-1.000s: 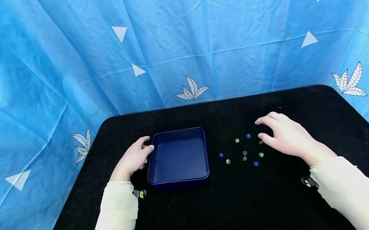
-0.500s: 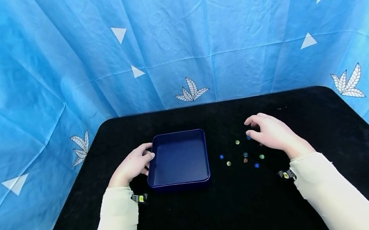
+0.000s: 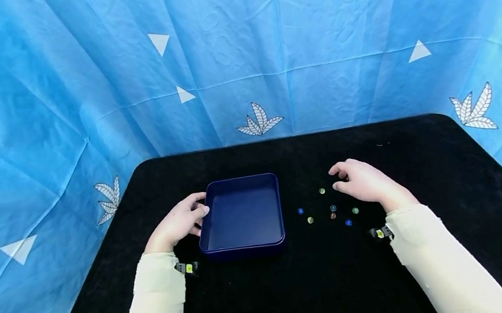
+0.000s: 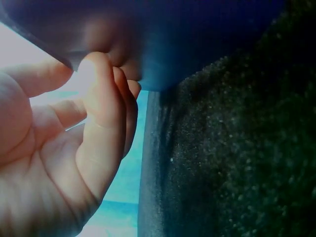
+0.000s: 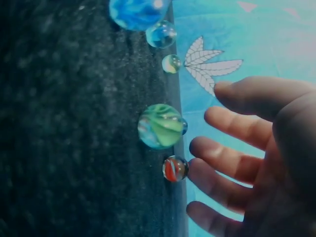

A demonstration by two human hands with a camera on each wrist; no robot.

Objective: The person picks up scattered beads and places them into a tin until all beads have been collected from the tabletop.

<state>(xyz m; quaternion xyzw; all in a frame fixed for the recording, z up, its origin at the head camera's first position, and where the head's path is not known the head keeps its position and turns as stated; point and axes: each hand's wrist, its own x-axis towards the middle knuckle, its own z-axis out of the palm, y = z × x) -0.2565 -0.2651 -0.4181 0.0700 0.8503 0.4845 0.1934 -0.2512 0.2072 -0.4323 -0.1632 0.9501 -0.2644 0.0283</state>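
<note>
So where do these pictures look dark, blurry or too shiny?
Head view: evenly lit and fairly clear, but the black table hides most shadows; left wrist view: dim and soft on the right, white glare at the left edge, with a faint reflection of the left grip in the tray; right wrist view: dark on the left, a bright glint on the nearest blue marble.

"Where does the tray point(image 3: 242, 212) sit?"
"On the table point(image 3: 273, 295), left of the marbles point(image 3: 333, 208), well apart from the nearest one."
"And the left hand point(image 3: 177, 224)?"
"At the tray's left side, touching its wall."
"The right hand point(image 3: 367, 183)?"
"Right of the tray, near the marbles, by the far right of their cluster."
"How do the marbles lie?"
"Loosely scattered on the table, two close together in the middle."
"Behind it all?"
"The curtain point(image 3: 332, 17), beyond the table's far edge."
</note>
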